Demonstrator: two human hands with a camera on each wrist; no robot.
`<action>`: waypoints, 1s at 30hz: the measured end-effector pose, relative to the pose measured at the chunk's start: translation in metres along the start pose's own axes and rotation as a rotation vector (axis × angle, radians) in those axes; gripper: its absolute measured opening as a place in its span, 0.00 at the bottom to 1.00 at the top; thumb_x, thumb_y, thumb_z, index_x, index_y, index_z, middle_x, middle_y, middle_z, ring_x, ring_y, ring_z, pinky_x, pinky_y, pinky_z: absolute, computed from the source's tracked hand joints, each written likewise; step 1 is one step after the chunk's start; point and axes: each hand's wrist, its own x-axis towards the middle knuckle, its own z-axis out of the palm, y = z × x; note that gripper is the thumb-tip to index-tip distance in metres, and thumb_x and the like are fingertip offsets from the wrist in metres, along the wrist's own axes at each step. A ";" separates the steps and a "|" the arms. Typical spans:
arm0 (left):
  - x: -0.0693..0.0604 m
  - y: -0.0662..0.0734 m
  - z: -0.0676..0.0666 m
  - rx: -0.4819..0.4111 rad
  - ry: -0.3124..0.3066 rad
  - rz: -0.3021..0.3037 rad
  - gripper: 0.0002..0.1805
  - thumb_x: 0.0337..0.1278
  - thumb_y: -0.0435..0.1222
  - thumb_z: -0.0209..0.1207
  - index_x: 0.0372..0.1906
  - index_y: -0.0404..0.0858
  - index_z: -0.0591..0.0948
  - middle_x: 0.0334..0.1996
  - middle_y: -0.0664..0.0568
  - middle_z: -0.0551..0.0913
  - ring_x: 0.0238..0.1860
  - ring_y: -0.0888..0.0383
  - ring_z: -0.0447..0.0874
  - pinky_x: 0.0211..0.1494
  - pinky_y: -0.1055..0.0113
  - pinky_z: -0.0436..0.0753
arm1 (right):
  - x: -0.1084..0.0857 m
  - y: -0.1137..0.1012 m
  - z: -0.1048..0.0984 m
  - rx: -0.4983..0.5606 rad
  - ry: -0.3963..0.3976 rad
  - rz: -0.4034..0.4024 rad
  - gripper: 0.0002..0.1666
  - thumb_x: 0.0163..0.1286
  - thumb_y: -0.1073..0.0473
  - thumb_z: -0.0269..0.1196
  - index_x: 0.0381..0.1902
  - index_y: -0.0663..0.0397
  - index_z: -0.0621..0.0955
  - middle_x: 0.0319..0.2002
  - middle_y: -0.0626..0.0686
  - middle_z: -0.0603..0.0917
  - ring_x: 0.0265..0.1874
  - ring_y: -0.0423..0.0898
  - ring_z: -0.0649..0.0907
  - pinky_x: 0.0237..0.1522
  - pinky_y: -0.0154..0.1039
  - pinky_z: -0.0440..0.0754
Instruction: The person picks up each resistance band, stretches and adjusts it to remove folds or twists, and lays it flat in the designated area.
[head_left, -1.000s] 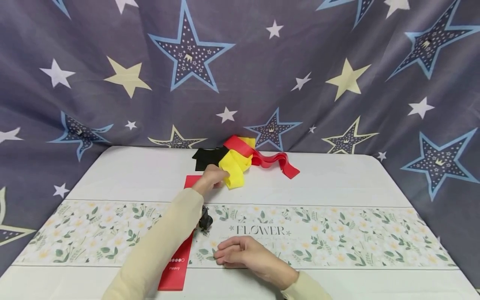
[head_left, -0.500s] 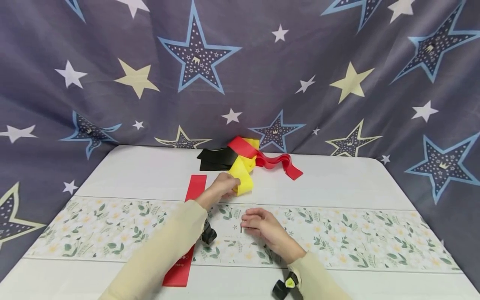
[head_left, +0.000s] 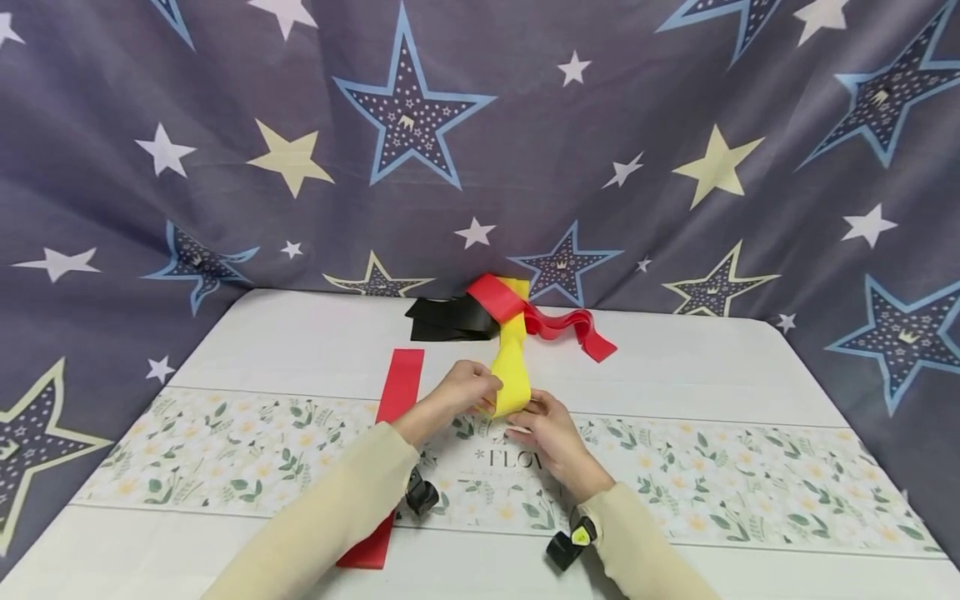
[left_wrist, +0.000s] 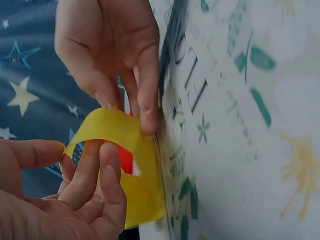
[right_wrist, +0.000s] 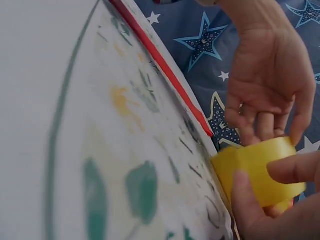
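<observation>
A yellow ribbon (head_left: 513, 379) runs from the bundle at the back of the table toward me, its near end bent into a loop. My left hand (head_left: 453, 396) pinches the ribbon's end between thumb and index finger, plain in the left wrist view. From the right, my right hand (head_left: 558, 446) touches the loop. Its thumb and a finger lie apart on the outer face of the yellow band (right_wrist: 250, 165) in the right wrist view. At the back, the yellow ribbon passes beneath a red ribbon (head_left: 498, 298), beside a folded black ribbon (head_left: 450, 321).
Left of my hands, a flat red strip (head_left: 401, 383) lies lengthwise, partly under my left forearm. The white table (head_left: 300, 350) carries a floral band (head_left: 720, 479) with "FLOWER" lettering. A star-patterned curtain (head_left: 525, 192) hangs behind the table's far edge.
My left hand has drawn the yellow ribbon toward me and to the right, straightening its back part. My right hand has moved forward from the floral band to touch the loop.
</observation>
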 end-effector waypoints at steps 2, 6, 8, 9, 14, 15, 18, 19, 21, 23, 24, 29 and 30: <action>-0.005 0.001 0.002 0.018 0.001 0.018 0.10 0.58 0.35 0.54 0.36 0.32 0.79 0.27 0.50 0.80 0.28 0.57 0.81 0.35 0.64 0.79 | -0.002 0.001 -0.001 -0.005 -0.002 -0.019 0.25 0.64 0.73 0.57 0.59 0.68 0.69 0.46 0.59 0.80 0.37 0.43 0.82 0.40 0.34 0.84; -0.012 0.002 0.004 0.064 0.016 0.066 0.12 0.60 0.36 0.54 0.39 0.30 0.81 0.35 0.46 0.81 0.31 0.56 0.81 0.36 0.63 0.81 | -0.008 0.003 -0.002 0.009 0.030 -0.051 0.19 0.64 0.72 0.57 0.53 0.70 0.72 0.37 0.55 0.81 0.32 0.39 0.82 0.38 0.31 0.83; -0.014 0.002 0.005 0.063 0.022 0.076 0.11 0.61 0.35 0.54 0.40 0.30 0.81 0.35 0.46 0.81 0.31 0.56 0.79 0.36 0.64 0.80 | -0.011 0.002 -0.002 0.024 0.047 -0.067 0.16 0.64 0.72 0.57 0.51 0.71 0.72 0.35 0.54 0.81 0.31 0.39 0.82 0.39 0.30 0.83; -0.016 0.001 0.006 0.062 0.025 0.082 0.11 0.61 0.35 0.55 0.40 0.30 0.81 0.34 0.46 0.81 0.30 0.57 0.79 0.35 0.65 0.79 | -0.012 0.002 -0.002 0.030 0.051 -0.074 0.15 0.64 0.73 0.57 0.49 0.71 0.71 0.35 0.54 0.80 0.31 0.39 0.82 0.39 0.31 0.83; -0.026 -0.005 0.008 0.082 0.037 0.129 0.11 0.60 0.35 0.57 0.39 0.30 0.82 0.29 0.49 0.80 0.28 0.59 0.74 0.32 0.71 0.73 | -0.022 0.000 -0.002 0.015 0.058 -0.107 0.14 0.64 0.73 0.57 0.48 0.71 0.71 0.35 0.54 0.79 0.31 0.38 0.82 0.39 0.30 0.83; -0.028 -0.008 0.009 0.087 0.038 0.146 0.11 0.59 0.35 0.57 0.39 0.30 0.82 0.28 0.50 0.80 0.28 0.59 0.73 0.32 0.71 0.73 | -0.024 -0.001 -0.002 0.012 0.059 -0.118 0.15 0.64 0.73 0.57 0.48 0.71 0.71 0.35 0.54 0.79 0.32 0.38 0.83 0.39 0.30 0.83; -0.036 -0.014 0.010 0.092 0.043 0.194 0.09 0.57 0.35 0.60 0.36 0.31 0.82 0.28 0.51 0.79 0.28 0.60 0.72 0.32 0.71 0.72 | -0.031 -0.004 -0.001 -0.005 0.065 -0.152 0.17 0.63 0.73 0.58 0.50 0.69 0.69 0.36 0.53 0.79 0.31 0.38 0.83 0.40 0.32 0.84; -0.039 -0.015 0.009 0.088 0.046 0.206 0.09 0.56 0.35 0.61 0.35 0.31 0.82 0.28 0.51 0.79 0.29 0.59 0.72 0.32 0.70 0.72 | -0.033 -0.005 -0.001 -0.016 0.064 -0.163 0.19 0.63 0.73 0.59 0.51 0.68 0.69 0.37 0.54 0.80 0.31 0.39 0.83 0.41 0.33 0.84; -0.044 -0.019 0.009 0.079 0.057 0.230 0.07 0.53 0.33 0.62 0.34 0.32 0.82 0.29 0.50 0.79 0.27 0.59 0.71 0.31 0.70 0.72 | -0.038 -0.007 0.000 -0.048 0.060 -0.176 0.21 0.62 0.71 0.60 0.52 0.66 0.68 0.37 0.54 0.81 0.31 0.40 0.84 0.42 0.36 0.84; -0.048 -0.021 0.008 0.074 0.070 0.247 0.06 0.51 0.32 0.64 0.33 0.32 0.83 0.30 0.49 0.80 0.26 0.59 0.70 0.30 0.69 0.71 | -0.043 -0.009 0.001 -0.086 0.051 -0.185 0.23 0.62 0.70 0.60 0.54 0.64 0.66 0.38 0.55 0.82 0.32 0.41 0.84 0.43 0.38 0.84; -0.050 -0.021 0.007 0.069 0.078 0.253 0.06 0.50 0.31 0.64 0.34 0.33 0.83 0.31 0.49 0.81 0.25 0.59 0.70 0.29 0.69 0.70 | -0.046 -0.010 0.001 -0.101 0.044 -0.188 0.24 0.62 0.70 0.60 0.54 0.63 0.66 0.38 0.56 0.82 0.32 0.42 0.84 0.44 0.39 0.84; -0.058 -0.026 0.004 0.072 0.113 0.276 0.05 0.48 0.29 0.64 0.33 0.34 0.84 0.32 0.49 0.80 0.28 0.58 0.70 0.30 0.68 0.70 | -0.056 -0.011 0.004 -0.132 0.019 -0.197 0.26 0.60 0.69 0.62 0.54 0.62 0.66 0.39 0.56 0.82 0.32 0.42 0.84 0.42 0.40 0.84; -0.059 -0.028 0.004 0.077 0.121 0.280 0.05 0.48 0.30 0.64 0.33 0.34 0.83 0.32 0.49 0.80 0.29 0.57 0.71 0.31 0.68 0.71 | -0.057 -0.012 0.004 -0.132 0.017 -0.197 0.25 0.60 0.70 0.62 0.54 0.62 0.67 0.40 0.57 0.82 0.32 0.42 0.84 0.41 0.40 0.84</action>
